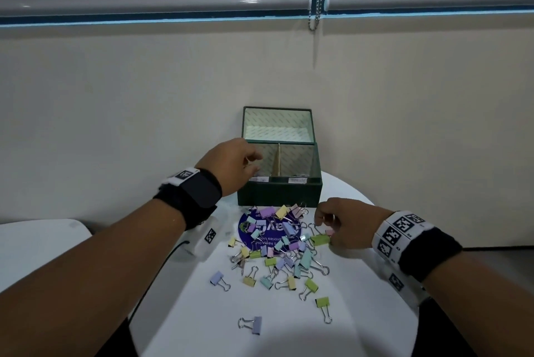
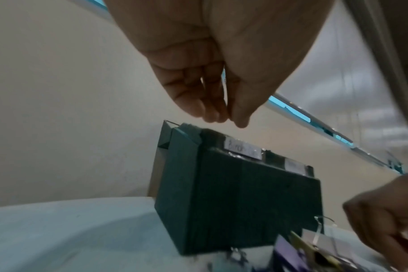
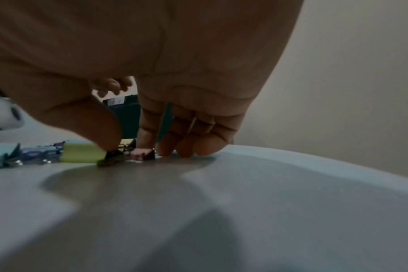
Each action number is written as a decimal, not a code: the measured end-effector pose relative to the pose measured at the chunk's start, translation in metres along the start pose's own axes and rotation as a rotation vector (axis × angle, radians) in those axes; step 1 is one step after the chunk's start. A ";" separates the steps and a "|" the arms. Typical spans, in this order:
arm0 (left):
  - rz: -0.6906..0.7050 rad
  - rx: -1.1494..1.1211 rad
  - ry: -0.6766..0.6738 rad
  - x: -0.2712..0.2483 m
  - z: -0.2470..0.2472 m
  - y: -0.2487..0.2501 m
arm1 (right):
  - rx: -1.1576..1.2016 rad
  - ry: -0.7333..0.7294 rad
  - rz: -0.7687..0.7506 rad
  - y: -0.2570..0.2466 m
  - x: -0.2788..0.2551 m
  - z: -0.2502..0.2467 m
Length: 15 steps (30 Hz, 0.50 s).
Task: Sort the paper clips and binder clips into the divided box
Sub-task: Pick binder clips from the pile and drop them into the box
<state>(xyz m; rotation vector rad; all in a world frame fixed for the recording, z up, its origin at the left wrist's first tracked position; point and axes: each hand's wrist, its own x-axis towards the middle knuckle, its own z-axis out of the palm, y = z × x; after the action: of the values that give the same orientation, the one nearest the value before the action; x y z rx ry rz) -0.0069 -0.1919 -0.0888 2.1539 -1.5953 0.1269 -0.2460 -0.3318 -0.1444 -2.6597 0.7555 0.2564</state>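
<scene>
Binder clips (image 1: 277, 244) in pastel green, yellow, lilac, pink and mint, each a folded metal wedge with looped wire handles, lay heaped on a round white table (image 1: 361, 299), partly covering a purple printed disc (image 1: 245, 225). A few strays sat nearer the person, among them a lilac clip (image 1: 252, 325) and a green clip (image 1: 323, 306). The divided box (image 1: 279, 193), dark green with a cloth-like grain, stood at the table's far edge against a cream wall (image 1: 115, 96). Its hinged lid (image 1: 278, 125) stood upright, showing a pale striped lining. A thin partition (image 1: 278, 163) split the interior in two, and small white labels (image 2: 242, 151) marked the front rim.

The left hand (image 1: 231, 165) hovered above the box's left compartment, thumb and fingertips (image 2: 212, 114) pressed together; whether anything was held between them cannot be told. The right hand (image 1: 345, 226) reached down at the heap's right edge, thumb and forefinger closing on a small pink binder clip (image 3: 141, 153) just beside a larger green one (image 3: 83, 152). Both wrists wore black bands with square printed markers.
</scene>
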 end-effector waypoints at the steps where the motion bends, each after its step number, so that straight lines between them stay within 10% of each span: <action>1: 0.034 -0.016 -0.003 -0.010 -0.002 0.000 | -0.010 0.009 0.003 0.001 0.000 0.002; 7: 0.015 0.150 -0.513 -0.060 -0.001 -0.018 | 0.023 0.093 0.000 0.004 0.004 0.004; 15: 0.014 0.098 -0.530 -0.077 0.006 -0.025 | 0.156 0.339 -0.109 0.000 -0.006 -0.006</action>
<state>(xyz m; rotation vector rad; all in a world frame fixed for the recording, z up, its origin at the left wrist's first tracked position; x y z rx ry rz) -0.0103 -0.1203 -0.1270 2.3823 -1.9151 -0.4036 -0.2501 -0.3312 -0.1378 -2.6128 0.6918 -0.2777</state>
